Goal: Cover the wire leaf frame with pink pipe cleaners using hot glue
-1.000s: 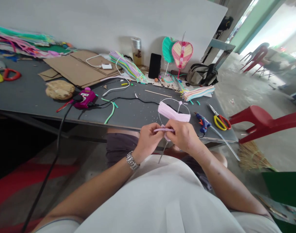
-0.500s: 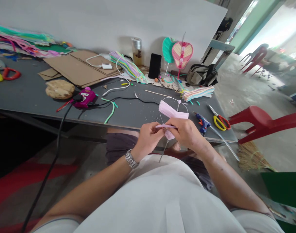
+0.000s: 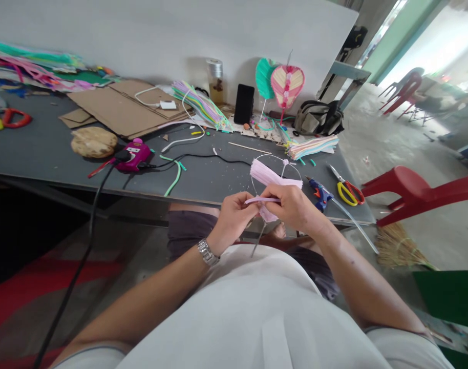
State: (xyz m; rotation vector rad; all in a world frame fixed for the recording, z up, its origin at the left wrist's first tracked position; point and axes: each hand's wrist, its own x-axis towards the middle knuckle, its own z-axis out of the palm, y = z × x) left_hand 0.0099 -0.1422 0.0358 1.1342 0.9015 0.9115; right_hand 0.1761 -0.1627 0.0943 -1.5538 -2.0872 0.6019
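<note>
I have both hands close together at the near edge of the table [image 3: 211,177], fingers closed in a pinch. The left hand [image 3: 234,215] grips the left end of a pink strip [image 3: 251,201], and the right hand [image 3: 295,205] holds the same strip further right. Just beyond my fingers, I see a wire frame [image 3: 253,183] with a pleated pink bunch [image 3: 270,175] lying across it; its stem [image 3: 258,240] points back toward the white shirt [image 3: 257,302]. What the fingertips cover between them I cannot tell.

To the right of my right hand lie a blue glue gun [image 3: 321,196] and, further right, scissors [image 3: 351,192]. Beyond the frame, slightly right, rests a bundle of pale strips [image 3: 314,147]. Well to the left, I have a purple power socket [image 3: 134,157] beside a tan lump [image 3: 93,142].
</note>
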